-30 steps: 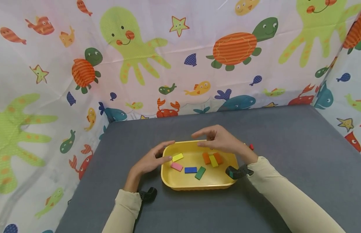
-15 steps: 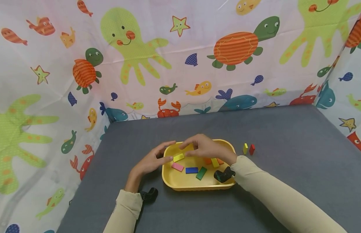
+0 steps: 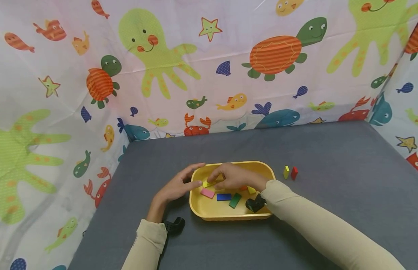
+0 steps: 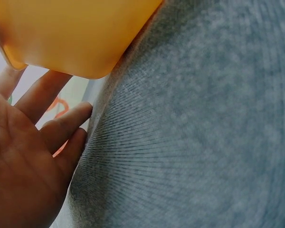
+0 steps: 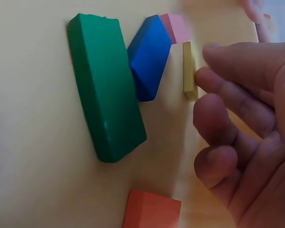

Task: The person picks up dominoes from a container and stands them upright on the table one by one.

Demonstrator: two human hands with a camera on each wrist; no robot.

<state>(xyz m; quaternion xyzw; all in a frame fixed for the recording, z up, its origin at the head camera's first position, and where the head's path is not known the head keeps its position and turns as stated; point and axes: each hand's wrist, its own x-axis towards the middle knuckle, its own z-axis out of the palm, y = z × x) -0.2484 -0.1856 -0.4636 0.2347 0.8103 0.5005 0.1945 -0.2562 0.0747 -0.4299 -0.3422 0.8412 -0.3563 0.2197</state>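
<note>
A yellow plastic tub [image 3: 229, 216] holds several small coloured blocks. My left hand [image 3: 175, 186] rests at the tub's left end, fingers outside and thumb at the rim; in the left wrist view its fingers are spread below the tub wall. Inside the tub, my right hand [image 3: 234, 176] reaches toward the yellow block [image 5: 188, 71], thumb and fingertips close to it with a gap. Lying near are a pink block [image 3: 207, 193], a blue block [image 3: 224, 197] and a green block [image 3: 235, 200]. The right hand partly hides an orange block [image 5: 154, 211] and another yellow block [image 3: 251, 190].
Right of the tub, a yellow block [image 3: 286, 172] and a red block [image 3: 294, 173] stand upright on the grey tabletop [image 3: 330, 195]. A curtain [image 3: 182, 67] printed with sea animals hangs behind and along the sides.
My right hand has moved left and down into the tub, to the yellow block at its left end. The two standing blocks at the right have come into full view. The left hand stays put.
</note>
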